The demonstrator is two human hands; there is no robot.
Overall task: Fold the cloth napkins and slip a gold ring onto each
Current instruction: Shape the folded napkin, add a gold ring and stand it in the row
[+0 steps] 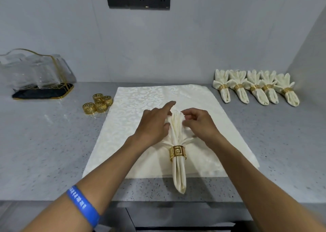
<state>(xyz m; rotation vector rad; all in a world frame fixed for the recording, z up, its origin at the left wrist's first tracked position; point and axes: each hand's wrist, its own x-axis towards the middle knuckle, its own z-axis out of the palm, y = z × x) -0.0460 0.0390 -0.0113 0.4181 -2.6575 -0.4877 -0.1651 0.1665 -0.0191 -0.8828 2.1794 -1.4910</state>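
Note:
A folded cream napkin (pixel 179 171) lies lengthwise in the middle of the counter, with a gold ring (pixel 177 153) around its waist. It rests on a flat cream damask cloth (pixel 127 111). My left hand (pixel 155 124) pinches the napkin's upper folds from the left, its index finger stretched out. From the right, my right hand (pixel 199 123) pinches the same fan of folds. Several loose gold rings (pixel 97 104) sit in a cluster left of the flat cloth.
Several finished ringed napkins (pixel 255 89) lie in a row at the back right by the side wall. A clear gold-rimmed holder (pixel 37 73) on a dark base stands at the back left. The grey speckled counter's front edge (pixel 53 199) runs below.

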